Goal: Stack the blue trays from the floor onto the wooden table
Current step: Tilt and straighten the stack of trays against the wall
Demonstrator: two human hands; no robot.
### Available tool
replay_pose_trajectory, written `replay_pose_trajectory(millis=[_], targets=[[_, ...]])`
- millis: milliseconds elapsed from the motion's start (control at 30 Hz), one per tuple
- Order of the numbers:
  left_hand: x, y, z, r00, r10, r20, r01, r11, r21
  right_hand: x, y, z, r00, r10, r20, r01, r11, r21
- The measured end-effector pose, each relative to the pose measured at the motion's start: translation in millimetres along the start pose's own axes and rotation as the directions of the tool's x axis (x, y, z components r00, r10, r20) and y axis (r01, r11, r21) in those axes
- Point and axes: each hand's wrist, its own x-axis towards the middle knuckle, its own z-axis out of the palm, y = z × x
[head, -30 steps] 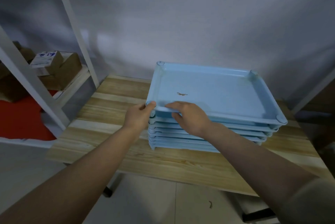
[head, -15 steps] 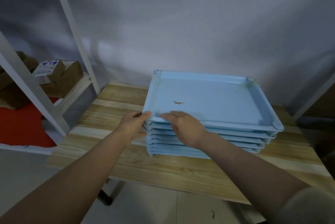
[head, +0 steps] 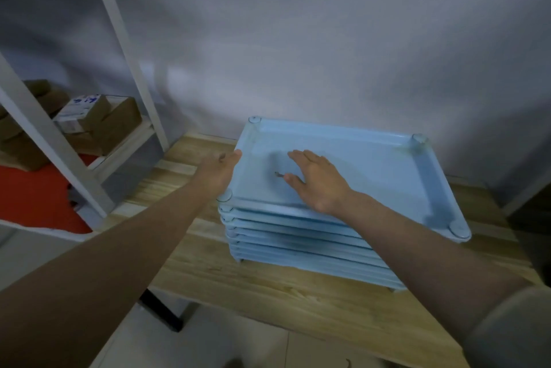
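A: Though the floor is only showing as a strip of pale tile along the bottom, how far along is this looking to you?

B: Starting at the left, a white metal shelving rack [head: 44, 135] is holding a few brown cardboard boxes [head: 101, 126], with a red surface [head: 32, 197] lying under it. None of that is part of the job.

A: And moving inward?

B: The left hand [head: 217, 172] is reaching along the left edge of the stack, fingers straight and relaxed, gripping nothing; its fingertips are lying against the rim of the top tray.

A: The trays themselves?

B: A stack of light blue rectangular plastic trays [head: 298, 236] is sitting on the light-grained wooden table [head: 268, 287], close to the grey wall [head: 328, 39]. The topmost blue tray [head: 372, 171] is lying level on the others, its corners lining up with theirs, and a small dark speck is showing on its floor.

A: The other hand?

B: The right hand [head: 316, 181] is resting flat over the tray's floor, fingers spread, holding nothing. I am guessing both are just squaring the pile.

A: So what is remaining?

B: The tray on top is looking properly placed. I am seeing no blue tray on the visible bit of floor, but most of the floor is lying out of view, so I cannot tell whether more are waiting.
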Motion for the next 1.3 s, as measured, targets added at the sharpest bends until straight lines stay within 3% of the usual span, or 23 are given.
replay_pose_trajectory(millis=[267, 433, 567, 767, 867, 967, 1033, 1100, 1200, 1300], targets=[[76, 7, 14, 0.985, 0.019, 0.173, -0.064, 0.965, 0.254, 93, -1, 8, 0.995, 0.06, 0.085, -0.047, 0.989, -0.139], [93, -1, 27, 0.971, 0.11, 0.21, -0.166, 0.949, 0.268, 141, -3, 24, 0.996, 0.05, 0.077, -0.033, 0.978, -0.208], [95, -7, 30, 0.976, 0.103, 0.192, -0.156, 0.946, 0.283, 143, 5, 38, 0.994, 0.053, 0.1, -0.021, 0.956, -0.293], [101, -10, 27, 0.971, 0.036, 0.237, -0.102, 0.957, 0.273, 135, 8, 22, 0.996, 0.038, 0.077, -0.024, 0.983, -0.18], [98, -8, 28, 0.988, -0.035, 0.152, -0.013, 0.952, 0.305, 108, 31, 5, 0.993, 0.119, -0.022, -0.121, 0.979, -0.166], [81, 10, 40, 0.982, 0.185, -0.046, -0.132, 0.832, 0.539, 69, 76, -20, 0.946, 0.29, -0.147, -0.315, 0.929, -0.193], [57, 32, 58, 0.921, 0.383, 0.068, -0.351, 0.744, 0.569, 39, 109, -34, 0.888, 0.402, -0.222, -0.447, 0.868, -0.218], [25, 55, 82, 0.827, 0.424, 0.369, -0.56, 0.678, 0.476, 8, 136, -45, 0.829, 0.484, -0.279, -0.548, 0.804, -0.233], [-25, 74, 118, 0.683, 0.236, 0.691, -0.65, 0.628, 0.427, -32, 168, -50, 0.782, 0.59, -0.201, -0.623, 0.75, -0.222], [-40, 76, 133, 0.656, 0.124, 0.744, -0.666, 0.559, 0.494, -57, 183, -40, 0.817, 0.573, -0.06, -0.572, 0.794, -0.207]])
